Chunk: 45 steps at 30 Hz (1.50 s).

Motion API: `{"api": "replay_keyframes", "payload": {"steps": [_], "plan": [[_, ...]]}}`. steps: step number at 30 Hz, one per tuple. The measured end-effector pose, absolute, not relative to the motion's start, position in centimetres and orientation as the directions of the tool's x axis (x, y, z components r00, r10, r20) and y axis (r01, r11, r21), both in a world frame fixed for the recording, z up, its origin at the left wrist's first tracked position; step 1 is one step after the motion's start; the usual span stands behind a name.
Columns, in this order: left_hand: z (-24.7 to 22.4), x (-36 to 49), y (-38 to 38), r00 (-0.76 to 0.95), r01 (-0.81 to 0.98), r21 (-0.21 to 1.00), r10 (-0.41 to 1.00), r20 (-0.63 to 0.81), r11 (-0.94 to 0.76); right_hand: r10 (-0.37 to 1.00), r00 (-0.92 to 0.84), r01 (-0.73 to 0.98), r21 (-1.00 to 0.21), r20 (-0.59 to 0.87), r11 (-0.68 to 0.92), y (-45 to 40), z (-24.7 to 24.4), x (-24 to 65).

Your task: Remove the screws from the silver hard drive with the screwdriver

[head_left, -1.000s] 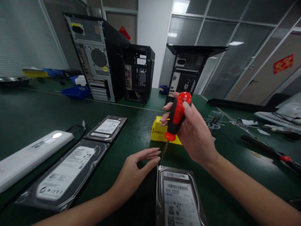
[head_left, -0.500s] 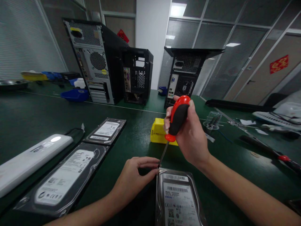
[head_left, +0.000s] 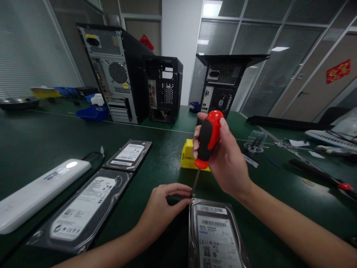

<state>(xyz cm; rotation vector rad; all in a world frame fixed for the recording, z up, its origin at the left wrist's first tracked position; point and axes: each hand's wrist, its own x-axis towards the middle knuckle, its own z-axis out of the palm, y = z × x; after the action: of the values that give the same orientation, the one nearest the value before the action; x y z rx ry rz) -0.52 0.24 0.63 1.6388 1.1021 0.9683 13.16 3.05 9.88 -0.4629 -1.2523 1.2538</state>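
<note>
A red and black screwdriver [head_left: 209, 136] is gripped by its handle in my right hand [head_left: 225, 160], its shaft slanting down to the top left corner of a silver hard drive [head_left: 216, 234]. At that corner, the fingertips of my left hand [head_left: 164, 208] are pinched together around the screwdriver's tip; anything else between them is too small to make out. The drive lies label up on the green table [head_left: 156, 156]. Behind my right hand stands a yellow bin [head_left: 187, 158], partly hidden by it.
Two more hard drives [head_left: 86, 208] [head_left: 129, 154] lie at the left beside a white power strip [head_left: 47, 191]. Computer cases [head_left: 114, 74] [head_left: 164, 89] [head_left: 220, 85] stand at the back. A clear cup [head_left: 256, 141] and tools [head_left: 320, 175] are on the right.
The screwdriver handle has turned in my right hand, its red part now facing right. The whole view has shifted slightly. My left hand stays at the drive's corner.
</note>
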Motion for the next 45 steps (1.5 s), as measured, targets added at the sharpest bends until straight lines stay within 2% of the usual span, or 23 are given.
{"api": "replay_keyframes", "payload": {"steps": [6,15,25,34,41,45], "plan": [[0.8,-0.4,0.3,0.284,0.219,0.964,0.955,0.088,-0.154,0.887,-0.035,-0.369,-0.831,0.461,0.417,2.9,9.8,12.0],[0.6,-0.5,0.3,0.247,0.234,0.961,0.965,0.088,-0.148,0.863,-0.162,-0.449,-0.815,0.478,0.367,2.7,9.8,12.0],[0.4,-0.6,-0.3,0.333,0.468,0.843,0.936,0.110,-0.266,0.901,-0.125,-0.395,-0.854,0.416,0.339,2.9,9.9,12.4],[0.8,-0.4,-0.2,0.318,0.466,0.861,0.947,0.052,-0.204,0.868,-0.152,-0.531,-0.780,0.472,0.331,3.3,9.8,12.6],[0.6,-0.5,-0.1,0.331,0.439,0.876,0.942,0.048,-0.199,0.884,-0.187,-0.449,-0.838,0.428,0.310,3.3,10.1,12.2],[0.7,-0.5,0.0,0.331,0.451,0.869,0.943,0.047,-0.201,0.867,-0.182,-0.483,-0.810,0.465,0.333,3.5,9.9,12.3]]}}
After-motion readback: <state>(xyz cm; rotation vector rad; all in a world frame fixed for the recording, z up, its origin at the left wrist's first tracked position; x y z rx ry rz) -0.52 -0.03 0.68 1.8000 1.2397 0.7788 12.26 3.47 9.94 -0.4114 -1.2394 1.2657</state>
